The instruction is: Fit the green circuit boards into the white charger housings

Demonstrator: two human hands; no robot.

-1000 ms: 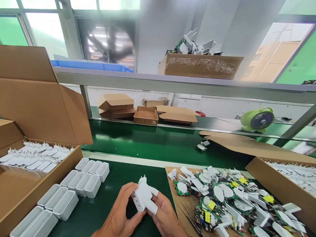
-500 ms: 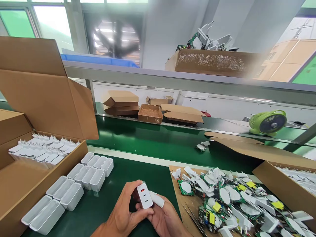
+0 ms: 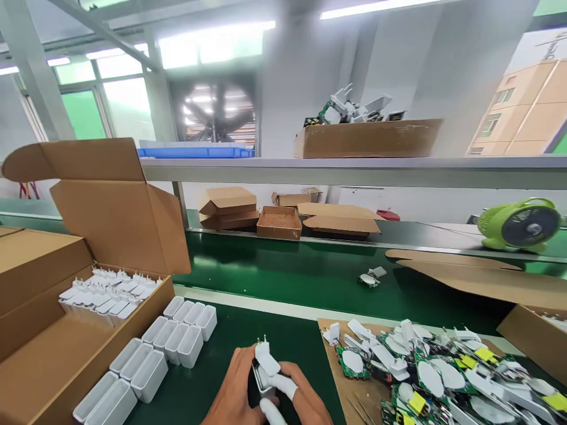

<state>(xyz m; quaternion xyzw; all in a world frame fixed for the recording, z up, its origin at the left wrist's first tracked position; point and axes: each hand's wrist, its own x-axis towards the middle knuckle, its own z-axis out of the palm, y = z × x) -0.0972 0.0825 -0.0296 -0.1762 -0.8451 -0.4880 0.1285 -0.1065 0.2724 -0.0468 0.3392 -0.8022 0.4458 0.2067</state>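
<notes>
A white plug charger (image 3: 267, 361) is held between my hands at the front centre, its two metal pins pointing up. My left hand (image 3: 237, 392) wraps around its left side, fingers closed on it. My right hand (image 3: 305, 395) grips it from the right, with white covers on two fingers touching its casing. The charger's front face is turned out of sight. Rows of open white plastic casings (image 3: 148, 375) stand on the green mat to the left. A pile of green circuit boards with white parts (image 3: 429, 378) lies on a cardboard sheet at right.
An open cardboard box (image 3: 166, 289) with rows of white chargers (image 3: 101, 295) stands at left. Tweezers (image 3: 361, 407) lie on the cardboard sheet (image 3: 332, 354). A metal shelf (image 3: 354, 171) crosses overhead. A green fan (image 3: 518, 224) sits at back right; a loose board (image 3: 371, 277) lies on the green surface.
The charger has been turned: its port face showed before, now its pins point up. Both hands have shifted slightly lower and to the right in view. My view has tilted upward.
</notes>
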